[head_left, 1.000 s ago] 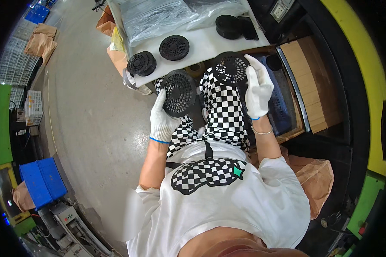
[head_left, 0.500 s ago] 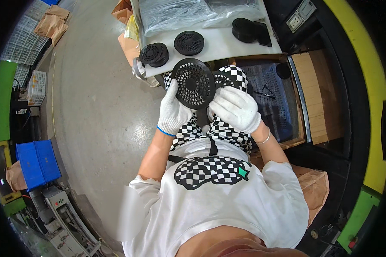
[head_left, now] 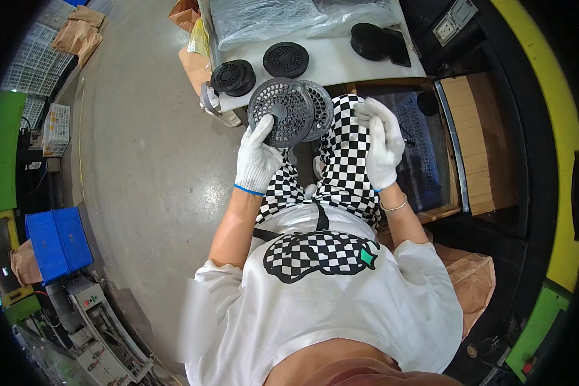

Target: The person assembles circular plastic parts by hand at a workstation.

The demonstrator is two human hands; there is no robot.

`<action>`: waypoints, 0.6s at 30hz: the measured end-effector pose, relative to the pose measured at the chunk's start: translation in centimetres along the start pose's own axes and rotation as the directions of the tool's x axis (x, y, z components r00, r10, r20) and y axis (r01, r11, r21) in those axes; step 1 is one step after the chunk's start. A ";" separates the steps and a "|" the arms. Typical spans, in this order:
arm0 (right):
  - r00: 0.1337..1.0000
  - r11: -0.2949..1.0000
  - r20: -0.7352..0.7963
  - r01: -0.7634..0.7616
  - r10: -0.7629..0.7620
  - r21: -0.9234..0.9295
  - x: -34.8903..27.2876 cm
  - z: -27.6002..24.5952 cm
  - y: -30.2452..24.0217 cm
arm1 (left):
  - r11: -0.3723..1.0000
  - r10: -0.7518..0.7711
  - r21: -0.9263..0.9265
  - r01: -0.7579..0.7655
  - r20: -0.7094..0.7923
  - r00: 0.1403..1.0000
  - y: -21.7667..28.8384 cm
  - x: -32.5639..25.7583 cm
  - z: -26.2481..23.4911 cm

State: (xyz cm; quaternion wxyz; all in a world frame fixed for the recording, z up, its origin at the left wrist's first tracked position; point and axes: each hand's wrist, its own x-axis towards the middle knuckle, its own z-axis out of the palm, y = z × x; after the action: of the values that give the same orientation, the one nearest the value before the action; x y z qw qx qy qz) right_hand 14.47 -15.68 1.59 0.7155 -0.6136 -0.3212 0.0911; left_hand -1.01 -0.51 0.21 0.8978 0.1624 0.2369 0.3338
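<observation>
Left hand: the person's white-gloved left hand [head_left: 258, 162] is gripping the near rim of a round dark perforated disc [head_left: 281, 120], thumb lying up over its face, fingers going behind it where they can't be seen
Disc: it's being held up on edge just this side of the white table [head_left: 341, 61], facing the camera, above the person's checkered lap
Second disc: another perforated disc [head_left: 320, 109] is peeking out right behind the first one on its right side, touching or nearly so; can't tell which fingers are carrying it
Right hand: the gloved right hand [head_left: 381, 143] is hovering open to the right of both discs, fingers loosely together and pointing far, holding nothing, resting over the checkered trousers [head_left: 345, 168]
Table stuff: a stack of black discs [head_left: 233, 76] is sitting at the table's near left corner, a single grille disc [head_left: 285, 59] just right of it, more dark parts [head_left: 374, 40] far right, clear plastic bags [head_left: 264, 16] along the far edge
Around: a blue crate [head_left: 56, 237] is sitting on the concrete floor well off to the left, brown paper bags [head_left: 77, 33] far left
</observation>
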 end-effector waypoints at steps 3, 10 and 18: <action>0.978 0.980 0.081 -0.195 0.192 0.029 0.3 0.0 0.1 | 1.000 0.006 0.019 -0.005 -0.019 1.000 -0.1 0.0 0.0; 0.911 0.875 0.284 -0.381 0.299 0.299 0.1 1.0 0.7 | 0.998 0.026 0.059 -0.028 0.022 0.999 -0.6 -0.2 -0.2; 0.939 0.967 0.264 -0.247 0.222 0.065 -0.6 2.7 -0.9 | 0.994 0.026 0.103 -0.030 0.042 0.999 -0.7 -0.7 -0.7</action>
State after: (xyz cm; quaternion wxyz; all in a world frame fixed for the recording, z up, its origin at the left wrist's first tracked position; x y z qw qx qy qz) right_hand 12.25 -13.97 2.31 0.6815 -0.5952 -0.3299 0.2693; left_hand -1.46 -1.33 -0.43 0.8880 0.2187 0.2333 0.3305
